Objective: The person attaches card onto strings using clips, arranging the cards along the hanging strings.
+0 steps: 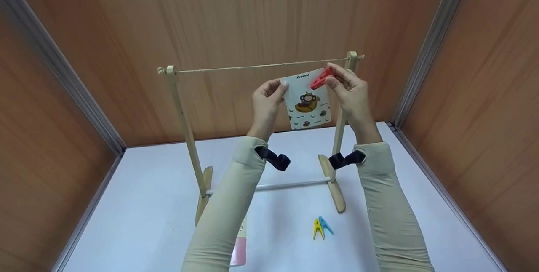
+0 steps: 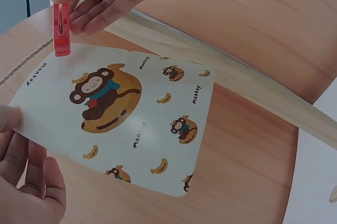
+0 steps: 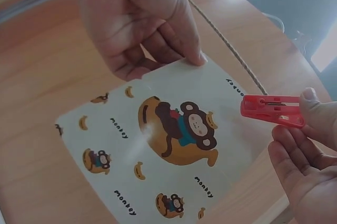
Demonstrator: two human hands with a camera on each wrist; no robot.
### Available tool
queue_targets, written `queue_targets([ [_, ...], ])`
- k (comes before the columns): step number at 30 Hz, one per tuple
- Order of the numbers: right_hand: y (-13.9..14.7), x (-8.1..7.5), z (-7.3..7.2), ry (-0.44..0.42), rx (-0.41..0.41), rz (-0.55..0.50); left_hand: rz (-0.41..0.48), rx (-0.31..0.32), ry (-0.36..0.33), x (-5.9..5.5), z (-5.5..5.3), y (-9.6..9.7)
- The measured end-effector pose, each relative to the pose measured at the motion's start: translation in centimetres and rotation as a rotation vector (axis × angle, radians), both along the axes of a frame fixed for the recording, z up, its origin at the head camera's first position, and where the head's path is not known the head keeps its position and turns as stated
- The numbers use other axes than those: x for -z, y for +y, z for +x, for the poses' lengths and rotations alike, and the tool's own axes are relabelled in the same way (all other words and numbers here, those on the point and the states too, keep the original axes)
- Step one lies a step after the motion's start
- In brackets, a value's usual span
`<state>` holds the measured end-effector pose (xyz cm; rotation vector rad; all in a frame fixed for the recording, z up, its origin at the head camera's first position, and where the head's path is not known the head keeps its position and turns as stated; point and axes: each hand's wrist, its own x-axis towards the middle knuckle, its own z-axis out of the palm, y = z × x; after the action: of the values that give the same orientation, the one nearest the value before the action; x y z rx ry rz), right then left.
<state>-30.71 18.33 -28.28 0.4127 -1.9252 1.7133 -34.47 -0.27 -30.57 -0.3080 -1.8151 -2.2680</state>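
Head view: Work is in hand at a wooden rack (image 1: 186, 129), where a string (image 1: 236, 68) stretches across the top.
Card (image 1: 306, 100): Monkey-printed, held up by the string, close to the right-hand post (image 1: 339, 133), not visibly fastened yet.
Red clothespin (image 1: 320, 80): Overlapping the card's upper right corner; from here I cannot tell whether it bites. Pegging card to string looks like what is left.
Yellow clothespin (image 1: 317, 228), blue clothespin (image 1: 325, 225): Lying together on the tabletop (image 1: 147, 204), not in use.
Left hand (image 1: 267, 104): Grip pinching the card's upper left edge, thumb in front.
Right hand (image 1: 353, 98): Grip pinching the red clothespin between thumb and fingers.
Sleeved forearms (image 1: 225, 209): Both stretched forward and up, slanting toward each other.
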Motion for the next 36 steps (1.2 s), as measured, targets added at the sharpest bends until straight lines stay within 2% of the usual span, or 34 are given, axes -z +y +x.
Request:
queue_targets([
  [7,-0.3,-0.9,0.0,0.012,0.025,-0.016,-0.006,-0.004,-0.005,-0.7,0.1,0.0],
  [13,-0.7,-1.7,0.0,0.023,0.034,-0.039,0.024,0.017,-0.001,-1.2,0.2,-0.1],
  [25,-1.1,-2.8,-0.4,0.083,0.087,-0.070,-0.006,0.007,0.024,-1.6,0.1,-0.2],
  [36,-1.5,-3.5,-0.7,0.107,0.147,-0.087,0.004,0.013,0.029,-1.9,0.0,-0.1],
])
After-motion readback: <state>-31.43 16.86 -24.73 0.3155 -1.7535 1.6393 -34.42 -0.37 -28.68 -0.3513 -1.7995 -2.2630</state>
